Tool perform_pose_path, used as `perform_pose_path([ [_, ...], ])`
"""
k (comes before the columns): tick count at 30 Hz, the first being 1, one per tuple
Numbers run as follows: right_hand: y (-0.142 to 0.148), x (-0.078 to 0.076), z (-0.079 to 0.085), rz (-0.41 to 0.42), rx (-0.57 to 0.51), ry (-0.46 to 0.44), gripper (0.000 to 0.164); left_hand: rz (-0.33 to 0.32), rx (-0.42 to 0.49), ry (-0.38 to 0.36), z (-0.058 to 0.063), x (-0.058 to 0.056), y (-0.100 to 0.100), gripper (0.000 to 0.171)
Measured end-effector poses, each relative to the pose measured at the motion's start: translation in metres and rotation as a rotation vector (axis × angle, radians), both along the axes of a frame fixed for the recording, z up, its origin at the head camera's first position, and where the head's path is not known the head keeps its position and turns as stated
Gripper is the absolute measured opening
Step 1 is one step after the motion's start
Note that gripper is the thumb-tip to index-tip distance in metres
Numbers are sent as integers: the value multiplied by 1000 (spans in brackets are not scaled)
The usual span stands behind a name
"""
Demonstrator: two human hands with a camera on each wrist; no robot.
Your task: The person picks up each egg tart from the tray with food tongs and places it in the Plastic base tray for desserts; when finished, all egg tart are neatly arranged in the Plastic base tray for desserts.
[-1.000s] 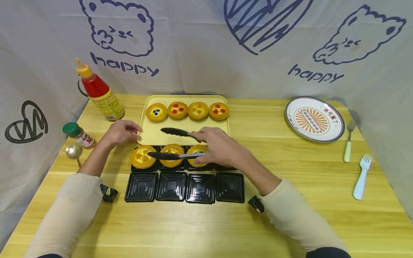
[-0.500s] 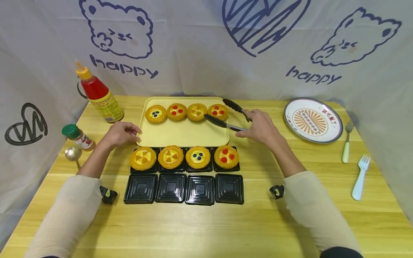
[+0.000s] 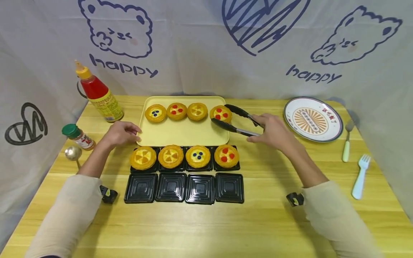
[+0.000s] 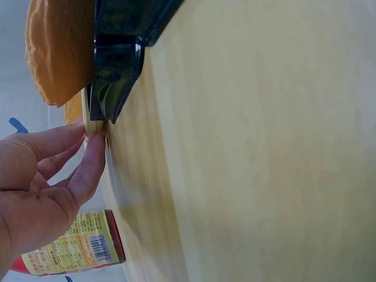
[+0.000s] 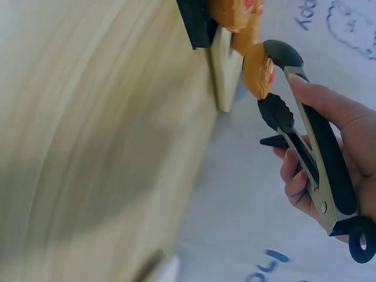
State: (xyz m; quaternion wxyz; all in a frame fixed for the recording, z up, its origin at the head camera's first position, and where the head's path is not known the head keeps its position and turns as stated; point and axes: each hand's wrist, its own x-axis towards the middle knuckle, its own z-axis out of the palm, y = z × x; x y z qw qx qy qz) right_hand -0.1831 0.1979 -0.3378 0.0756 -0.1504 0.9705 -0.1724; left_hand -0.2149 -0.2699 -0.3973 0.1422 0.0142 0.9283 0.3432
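Since the earlier frame, tongs [image 3: 237,121] have closed on the red-dotted tart [image 3: 221,114], now lifted at the tray's [image 3: 180,134] right end. Right hand [image 3: 274,132] grips the tongs; left hand [image 3: 120,132], fingers relaxed, touches the tray's left edge.

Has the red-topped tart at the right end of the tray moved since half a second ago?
Yes. The red-topped tart, clamped in the tongs, has shifted right and toward the person, out of line with the three tarts along the yellow tray.
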Motion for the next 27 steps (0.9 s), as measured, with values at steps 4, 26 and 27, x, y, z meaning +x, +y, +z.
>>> perform_pose_path([
  [4,13,33,16,58,12,54,80,-2,-5,1,1,1,1,32],
  [26,50,157,-18,212,-102,111,69,-21,-23,12,2,-1,2,31],
  [27,50,157,-19,208,-100,106,70,-23,-22,10,2,-1,2,31],
])
